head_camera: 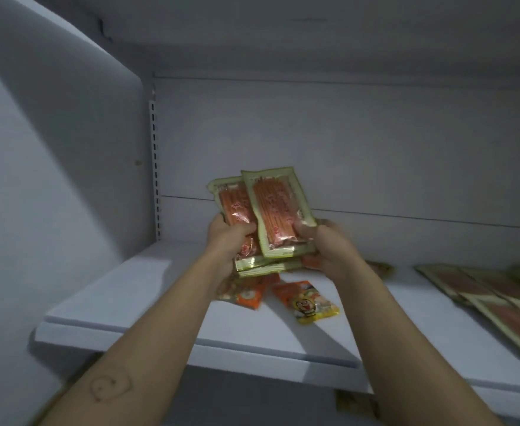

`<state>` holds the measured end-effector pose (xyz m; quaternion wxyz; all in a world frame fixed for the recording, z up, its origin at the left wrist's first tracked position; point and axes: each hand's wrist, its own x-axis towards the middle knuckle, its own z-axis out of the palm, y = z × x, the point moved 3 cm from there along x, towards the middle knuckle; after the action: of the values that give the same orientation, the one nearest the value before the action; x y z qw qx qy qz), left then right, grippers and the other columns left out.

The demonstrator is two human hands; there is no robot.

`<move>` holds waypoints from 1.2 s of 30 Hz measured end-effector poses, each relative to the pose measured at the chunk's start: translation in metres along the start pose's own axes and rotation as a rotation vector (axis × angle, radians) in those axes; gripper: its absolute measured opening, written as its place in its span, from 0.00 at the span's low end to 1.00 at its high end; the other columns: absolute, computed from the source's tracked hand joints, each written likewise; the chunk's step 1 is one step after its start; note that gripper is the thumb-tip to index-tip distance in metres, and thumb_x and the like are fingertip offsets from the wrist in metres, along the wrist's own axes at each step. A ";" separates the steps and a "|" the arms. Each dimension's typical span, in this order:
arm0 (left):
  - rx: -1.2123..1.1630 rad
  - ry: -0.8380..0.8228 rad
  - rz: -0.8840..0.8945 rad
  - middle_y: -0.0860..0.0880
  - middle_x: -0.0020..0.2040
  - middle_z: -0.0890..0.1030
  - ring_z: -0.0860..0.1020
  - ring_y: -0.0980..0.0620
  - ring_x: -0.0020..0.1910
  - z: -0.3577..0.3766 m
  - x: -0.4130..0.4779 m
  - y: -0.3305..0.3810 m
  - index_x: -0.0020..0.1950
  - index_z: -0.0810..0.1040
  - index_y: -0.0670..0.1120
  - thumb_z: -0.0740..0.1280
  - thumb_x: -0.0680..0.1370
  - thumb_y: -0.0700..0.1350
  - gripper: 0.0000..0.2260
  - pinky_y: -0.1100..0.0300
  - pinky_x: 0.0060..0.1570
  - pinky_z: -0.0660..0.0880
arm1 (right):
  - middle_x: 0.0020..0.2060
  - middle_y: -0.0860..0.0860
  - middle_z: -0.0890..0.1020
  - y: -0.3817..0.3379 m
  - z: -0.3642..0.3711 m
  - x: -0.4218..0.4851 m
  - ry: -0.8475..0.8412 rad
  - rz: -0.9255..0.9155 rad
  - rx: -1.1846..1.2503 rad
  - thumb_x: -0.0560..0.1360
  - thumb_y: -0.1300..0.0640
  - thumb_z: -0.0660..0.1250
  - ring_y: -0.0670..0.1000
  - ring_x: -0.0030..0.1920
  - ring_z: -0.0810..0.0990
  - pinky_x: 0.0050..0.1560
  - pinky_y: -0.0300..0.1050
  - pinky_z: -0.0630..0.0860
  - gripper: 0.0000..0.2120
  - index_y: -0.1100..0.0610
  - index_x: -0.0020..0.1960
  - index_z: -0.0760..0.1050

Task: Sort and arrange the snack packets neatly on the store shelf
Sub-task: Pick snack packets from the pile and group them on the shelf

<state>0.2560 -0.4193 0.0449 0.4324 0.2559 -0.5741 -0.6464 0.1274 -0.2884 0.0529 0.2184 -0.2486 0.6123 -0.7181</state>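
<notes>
Both hands hold a stack of green-bordered packets of orange sticks (275, 210) upright above the white shelf (148, 290). My left hand (228, 238) grips the stack's left side, thumb across the front. My right hand (323, 241) grips its right side, thumb on the front packet. Beneath the hands, two small orange and yellow snack packets (309, 301) lie flat on the shelf, one partly hidden by my left forearm.
A row of long green-bordered packets (492, 296) lies flat at the shelf's right end. The shelf's back wall (344, 142) and a slotted upright (155, 167) stand behind. A side panel closes the left. The shelf's front edge runs below my forearms.
</notes>
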 end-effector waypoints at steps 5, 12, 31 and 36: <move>-0.170 -0.179 -0.130 0.39 0.52 0.84 0.84 0.39 0.50 0.072 -0.020 -0.017 0.59 0.80 0.39 0.69 0.79 0.42 0.10 0.40 0.53 0.80 | 0.35 0.46 0.83 -0.006 -0.058 -0.011 0.158 -0.138 -0.187 0.73 0.61 0.75 0.45 0.31 0.83 0.26 0.37 0.75 0.13 0.57 0.53 0.73; -0.175 -0.407 -0.299 0.42 0.58 0.83 0.82 0.41 0.57 0.147 -0.058 -0.042 0.66 0.77 0.44 0.70 0.77 0.57 0.24 0.42 0.61 0.77 | 0.40 0.50 0.82 -0.008 -0.139 -0.033 0.165 -0.044 -0.335 0.76 0.62 0.72 0.45 0.31 0.83 0.28 0.37 0.76 0.15 0.59 0.60 0.72; -0.254 -0.487 -0.185 0.44 0.56 0.84 0.82 0.42 0.57 0.297 -0.126 -0.070 0.62 0.78 0.43 0.81 0.63 0.49 0.29 0.41 0.63 0.75 | 0.70 0.48 0.74 -0.042 -0.291 -0.069 0.236 -0.279 -0.772 0.70 0.48 0.77 0.44 0.61 0.73 0.54 0.35 0.70 0.40 0.47 0.77 0.62; -0.282 -0.627 -0.246 0.41 0.59 0.82 0.80 0.40 0.60 0.327 -0.137 -0.072 0.67 0.75 0.45 0.73 0.76 0.45 0.21 0.40 0.65 0.73 | 0.69 0.53 0.75 -0.050 -0.325 -0.065 0.315 -0.288 -0.696 0.69 0.54 0.79 0.50 0.57 0.81 0.54 0.46 0.80 0.36 0.47 0.73 0.69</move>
<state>0.0337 -0.1342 0.0213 0.1855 0.0501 -0.5488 -0.8136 -0.0253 0.0096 0.0551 -0.0777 -0.2778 0.8036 -0.5206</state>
